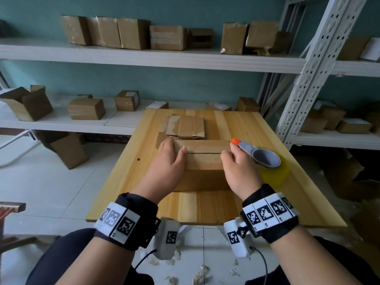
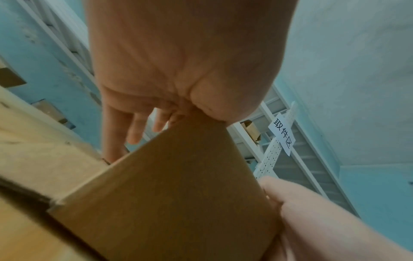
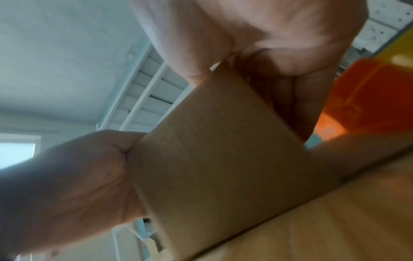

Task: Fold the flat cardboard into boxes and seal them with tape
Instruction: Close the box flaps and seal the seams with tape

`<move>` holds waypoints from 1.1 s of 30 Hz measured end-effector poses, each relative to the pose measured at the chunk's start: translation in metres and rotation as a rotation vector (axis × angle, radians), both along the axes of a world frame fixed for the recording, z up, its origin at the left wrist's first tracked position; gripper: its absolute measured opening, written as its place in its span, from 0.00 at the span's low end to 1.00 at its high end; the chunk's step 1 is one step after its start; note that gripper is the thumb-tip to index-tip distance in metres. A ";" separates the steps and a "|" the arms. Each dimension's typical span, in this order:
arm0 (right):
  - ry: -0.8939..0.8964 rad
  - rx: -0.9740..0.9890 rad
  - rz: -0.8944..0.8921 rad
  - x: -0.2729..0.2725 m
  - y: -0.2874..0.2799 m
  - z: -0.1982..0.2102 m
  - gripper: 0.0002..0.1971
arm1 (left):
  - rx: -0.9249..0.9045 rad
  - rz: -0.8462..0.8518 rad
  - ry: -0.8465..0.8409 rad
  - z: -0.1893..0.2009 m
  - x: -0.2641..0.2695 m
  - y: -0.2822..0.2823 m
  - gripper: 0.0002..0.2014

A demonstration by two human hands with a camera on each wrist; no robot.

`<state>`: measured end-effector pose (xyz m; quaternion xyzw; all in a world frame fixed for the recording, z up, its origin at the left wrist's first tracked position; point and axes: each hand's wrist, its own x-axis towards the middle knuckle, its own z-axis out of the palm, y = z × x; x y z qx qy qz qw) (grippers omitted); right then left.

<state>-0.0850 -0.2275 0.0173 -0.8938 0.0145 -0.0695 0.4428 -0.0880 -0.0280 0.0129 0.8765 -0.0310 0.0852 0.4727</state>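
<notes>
Brown box point(image 1: 202, 156); yellow tape point(image 1: 274, 173); orange-tipped dispenser point(image 1: 249, 149).

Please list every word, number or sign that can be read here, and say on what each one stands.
"取件区": on the white paper sign fixed to the perforated shelf upright.
Shipping labels in the head view: too small to read.
Wristband markers: black-and-white patterns only, no words.

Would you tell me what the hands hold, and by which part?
The cardboard box: left hand grips its left end, right hand its right end, thumbs on top.
</notes>
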 end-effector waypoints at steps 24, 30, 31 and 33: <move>-0.161 -0.058 0.194 0.013 0.003 0.007 0.17 | -0.341 0.305 -0.229 -0.015 0.023 0.016 0.14; -0.076 -0.026 0.366 0.011 -0.003 0.013 0.29 | -0.443 0.362 -0.192 -0.013 0.033 0.023 0.11; -0.069 -0.031 0.337 0.013 -0.004 0.012 0.30 | -0.424 0.349 -0.180 -0.013 0.034 0.022 0.12; -0.045 -0.067 0.278 0.013 -0.003 0.011 0.34 | -0.375 0.288 -0.152 -0.014 0.038 0.021 0.14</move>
